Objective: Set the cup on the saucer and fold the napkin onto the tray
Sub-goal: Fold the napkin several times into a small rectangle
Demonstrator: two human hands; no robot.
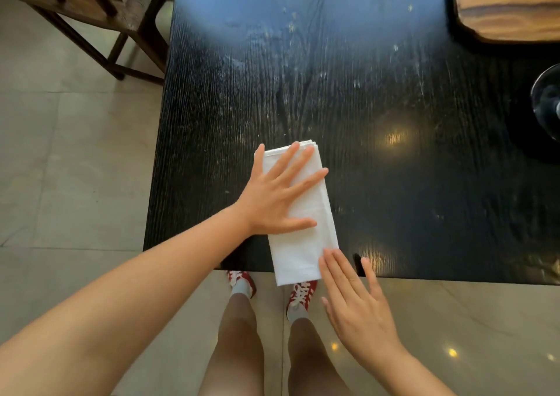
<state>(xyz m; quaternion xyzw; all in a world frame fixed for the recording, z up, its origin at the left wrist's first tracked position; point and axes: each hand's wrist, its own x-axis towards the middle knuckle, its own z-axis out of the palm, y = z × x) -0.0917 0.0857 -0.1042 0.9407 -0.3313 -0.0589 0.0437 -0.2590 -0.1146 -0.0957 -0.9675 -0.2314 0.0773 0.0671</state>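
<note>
Both my hands are lying flat, grips released: right hand (pixel 357 301) touching the folded napkin's (pixel 303 232) 5 o'clock corner, left hand (pixel 272 198) pressing its middle, at the black bench's (pixel 394 122) 6 o'clock edge.

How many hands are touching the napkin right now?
2: the left hand lies flat on the napkin, and the right hand touches its near right corner with its fingertips.
</note>
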